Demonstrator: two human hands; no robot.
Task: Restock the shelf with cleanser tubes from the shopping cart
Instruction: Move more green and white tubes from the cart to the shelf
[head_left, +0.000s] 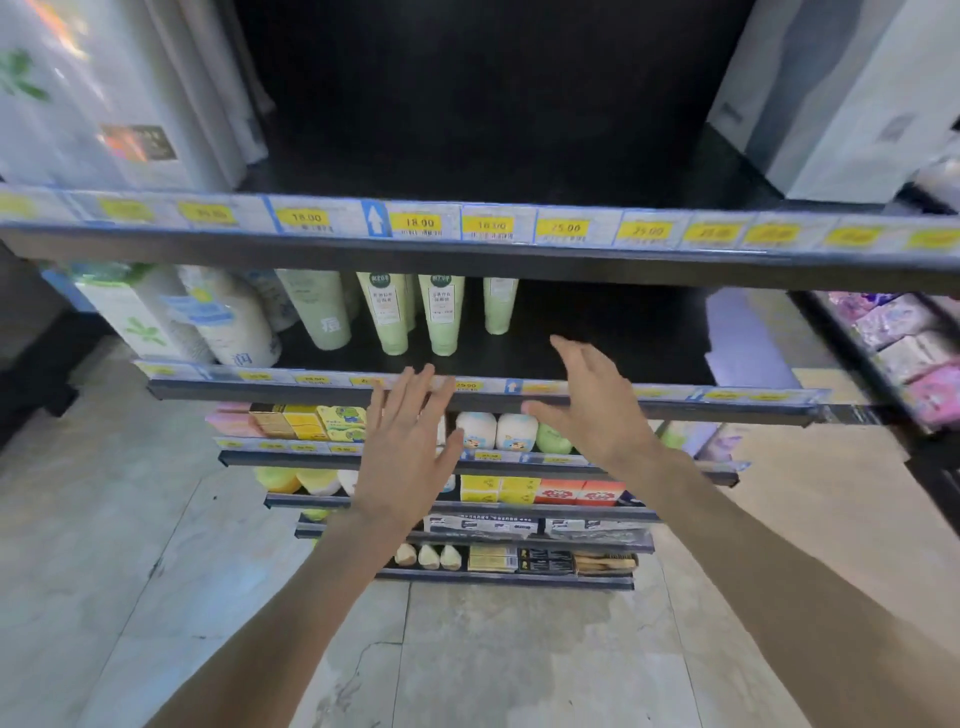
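Several pale green cleanser tubes (442, 314) stand cap-down on the second black shelf (597, 343), left of its middle; one more tube (499, 305) stands a little further right. My left hand (408, 447) is spread flat with straight fingers just in front of the shelf's price rail, below the tubes, holding nothing. My right hand (592, 402) reaches over the rail toward the bare stretch of shelf right of the tubes, fingers straight, also holding nothing. No shopping cart is in view.
The top shelf (483, 244) juts out above, with white packs (104, 93) at its left and right ends. White bottles (234, 317) stand left of the tubes, pink packs (914, 358) at far right. Lower shelves hold boxes and jars. Tiled floor lies below.
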